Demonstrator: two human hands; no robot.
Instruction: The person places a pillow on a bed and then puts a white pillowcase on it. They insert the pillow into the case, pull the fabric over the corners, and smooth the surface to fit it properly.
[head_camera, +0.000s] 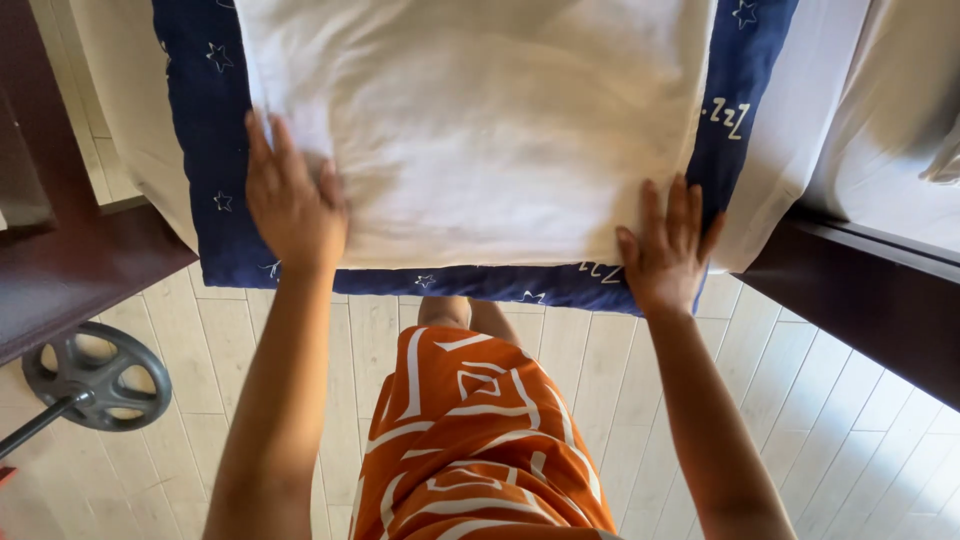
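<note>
1. Left hand (290, 200), at 10 o'clock from the orange dress (480, 440): grip flat and open, palm pressing the white pillow's (480, 120) near-left corner, clasping nothing.
2. Right hand (668, 248), at 2 o'clock: fingers spread, resting on the navy star-print pillowcase (215, 170) edge.
3. Pillow lies on the pillowcase, beyond both hands at 12 o'clock.
4. Risk: pillow overhangs the floor (800, 420); uneven pressing could tip it off.

The white pillow (480, 120) and the navy star-printed cover (215, 150) are cut off by the far edge. The weight plate's bar (35, 425) is cropped at left. Both forearms are truncated at the near edge.
</note>
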